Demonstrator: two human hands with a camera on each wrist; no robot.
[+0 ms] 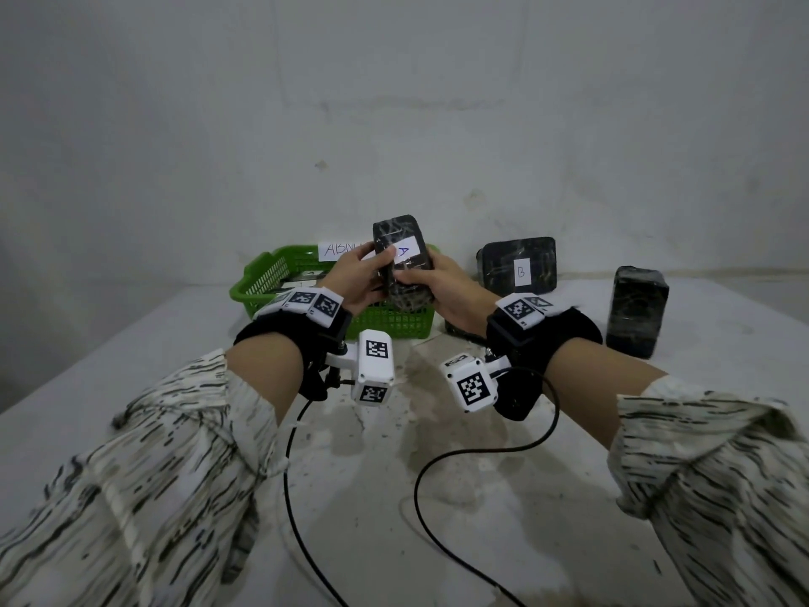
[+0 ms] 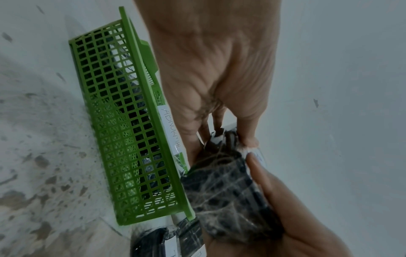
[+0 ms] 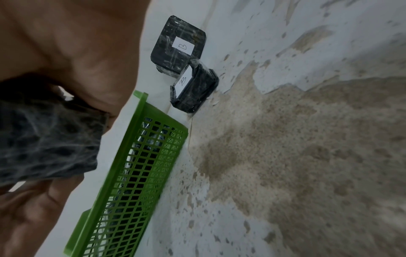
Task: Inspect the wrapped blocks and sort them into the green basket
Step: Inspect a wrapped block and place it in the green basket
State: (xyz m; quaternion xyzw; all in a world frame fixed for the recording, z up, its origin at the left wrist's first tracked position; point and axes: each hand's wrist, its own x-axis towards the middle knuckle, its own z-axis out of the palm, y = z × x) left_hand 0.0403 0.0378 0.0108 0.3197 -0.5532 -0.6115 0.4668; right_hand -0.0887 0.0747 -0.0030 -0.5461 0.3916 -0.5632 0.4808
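Both hands hold one black wrapped block (image 1: 402, 273) upright above the green basket (image 1: 258, 278). Its white label reads "A" and faces me. My left hand (image 1: 361, 269) grips the block's left side with the thumb on the front. My right hand (image 1: 440, 280) cups its right side and lower end. In the left wrist view the left hand's fingertips (image 2: 248, 139) pinch the block (image 2: 224, 191) at its top, and the right hand (image 2: 296, 217) wraps it from below. The right wrist view shows the block (image 3: 44, 142) under the right palm (image 3: 77, 52). Inside the basket (image 2: 123, 130) lie wrapped blocks.
A block labelled "B" (image 1: 518, 265) leans on the back wall. Another wrapped block (image 1: 639, 311) stands at the right. One more lies flat (image 3: 193, 90) beside the basket's right end (image 3: 140, 165). Black cables (image 1: 437, 475) trail over the stained white table.
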